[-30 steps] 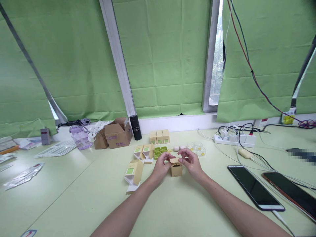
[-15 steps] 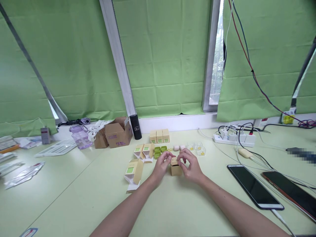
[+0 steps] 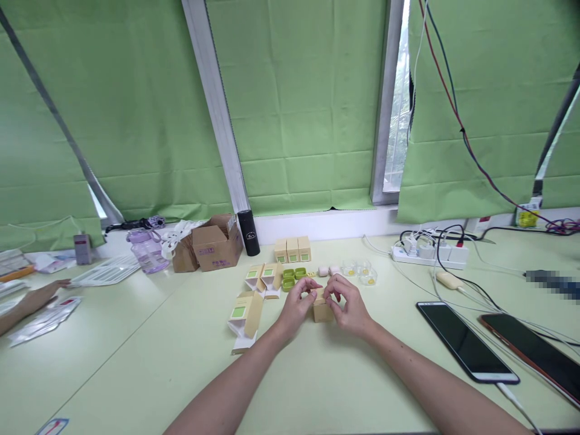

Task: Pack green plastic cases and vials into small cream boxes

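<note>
A small tan cardboard box (image 3: pixel 322 313) stands on the table between my hands, its lid lying down over the top. My left hand (image 3: pixel 295 307) is closed on the box's left side, thumb at the lid's edge. The fingers of my right hand (image 3: pixel 348 306) pinch the lid at the right front corner. Left of them lie open tan boxes with a green window, one nearer (image 3: pixel 246 315) and two farther back (image 3: pixel 272 277). Behind my hands are green square containers (image 3: pixel 289 284), pinkish-white pieces (image 3: pixel 323 271) and clear cups with yellow centres (image 3: pixel 368 277).
Three closed tan boxes (image 3: pixel 292 249) stand at the back, near a black cylinder (image 3: pixel 249 233) and a brown carton (image 3: pixel 217 244). Phones (image 3: pixel 467 342) with cables and a power strip (image 3: pixel 429 256) occupy the right. Another person's hand (image 3: pixel 43 297) reaches in at far left beside a white tray (image 3: pixel 106 271).
The lid of the small box has come down, and the dark gap under it has closed. Another person's hand and forearm have entered at far left.
</note>
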Action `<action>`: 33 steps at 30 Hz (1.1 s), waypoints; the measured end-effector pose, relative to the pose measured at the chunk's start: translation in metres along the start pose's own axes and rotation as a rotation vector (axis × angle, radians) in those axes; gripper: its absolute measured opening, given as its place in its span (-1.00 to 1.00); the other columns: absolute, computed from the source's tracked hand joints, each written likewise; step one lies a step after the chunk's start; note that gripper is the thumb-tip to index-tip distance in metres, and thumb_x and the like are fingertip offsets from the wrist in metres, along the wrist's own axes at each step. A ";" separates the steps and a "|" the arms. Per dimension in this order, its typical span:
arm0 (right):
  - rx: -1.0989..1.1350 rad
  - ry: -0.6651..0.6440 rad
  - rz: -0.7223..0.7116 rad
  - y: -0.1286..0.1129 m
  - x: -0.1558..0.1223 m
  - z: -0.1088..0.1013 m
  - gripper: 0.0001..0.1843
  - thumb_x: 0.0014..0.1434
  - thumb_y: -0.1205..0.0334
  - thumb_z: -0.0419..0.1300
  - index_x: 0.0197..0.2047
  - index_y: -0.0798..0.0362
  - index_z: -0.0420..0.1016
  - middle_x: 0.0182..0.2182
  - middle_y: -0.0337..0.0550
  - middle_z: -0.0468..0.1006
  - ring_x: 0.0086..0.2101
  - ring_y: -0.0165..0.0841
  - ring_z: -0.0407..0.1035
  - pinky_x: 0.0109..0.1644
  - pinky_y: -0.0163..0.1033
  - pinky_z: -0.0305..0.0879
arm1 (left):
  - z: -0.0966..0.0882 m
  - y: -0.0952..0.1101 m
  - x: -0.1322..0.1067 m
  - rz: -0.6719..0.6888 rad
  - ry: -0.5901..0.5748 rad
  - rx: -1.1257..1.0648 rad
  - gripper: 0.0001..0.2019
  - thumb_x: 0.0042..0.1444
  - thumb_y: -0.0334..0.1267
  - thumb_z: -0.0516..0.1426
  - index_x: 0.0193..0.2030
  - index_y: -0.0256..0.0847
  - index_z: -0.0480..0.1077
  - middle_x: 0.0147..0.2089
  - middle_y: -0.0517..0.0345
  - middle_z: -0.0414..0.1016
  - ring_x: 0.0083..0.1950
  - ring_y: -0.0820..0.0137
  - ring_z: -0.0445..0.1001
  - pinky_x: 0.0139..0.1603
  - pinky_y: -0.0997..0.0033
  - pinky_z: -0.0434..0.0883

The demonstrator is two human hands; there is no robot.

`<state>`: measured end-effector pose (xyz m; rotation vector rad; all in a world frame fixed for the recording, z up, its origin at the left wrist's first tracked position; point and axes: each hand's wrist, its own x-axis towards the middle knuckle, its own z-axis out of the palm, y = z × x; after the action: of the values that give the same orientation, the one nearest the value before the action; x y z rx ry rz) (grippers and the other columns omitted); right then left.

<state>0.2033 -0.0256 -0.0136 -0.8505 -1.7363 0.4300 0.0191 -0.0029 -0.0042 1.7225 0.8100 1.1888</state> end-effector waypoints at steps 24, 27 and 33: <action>0.252 0.049 0.292 0.004 0.005 0.006 -0.73 0.06 0.23 0.23 -0.13 -0.07 0.37 -0.26 -0.25 0.33 -0.34 -0.33 0.24 -0.30 -0.25 0.23 | 0.001 0.008 -0.003 -0.007 -0.011 0.029 -0.80 0.17 -0.22 0.23 -0.07 -0.15 0.45 0.02 -0.01 0.53 0.13 0.12 0.44 0.23 0.13 0.32; 0.253 0.039 0.297 0.005 0.005 0.007 -0.72 0.05 0.22 0.22 -0.12 -0.07 0.37 -0.25 -0.25 0.33 -0.34 -0.33 0.25 -0.29 -0.25 0.23 | 0.002 0.009 -0.004 -0.016 -0.011 0.041 -0.81 0.16 -0.26 0.21 -0.08 -0.15 0.43 0.02 -0.02 0.53 0.14 0.11 0.45 0.24 0.11 0.32; 0.246 0.035 0.292 0.006 0.004 0.008 -0.70 0.05 0.26 0.21 -0.09 -0.07 0.37 -0.22 -0.23 0.34 -0.33 -0.33 0.26 -0.29 -0.24 0.25 | 0.002 0.008 -0.003 -0.007 -0.012 0.043 -0.81 0.15 -0.28 0.22 -0.08 -0.15 0.42 0.02 -0.02 0.53 0.15 0.11 0.46 0.25 0.10 0.31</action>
<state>0.1976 -0.0173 -0.0172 -0.9279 -1.4929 0.8005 0.0198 -0.0097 0.0016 1.7586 0.8398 1.1632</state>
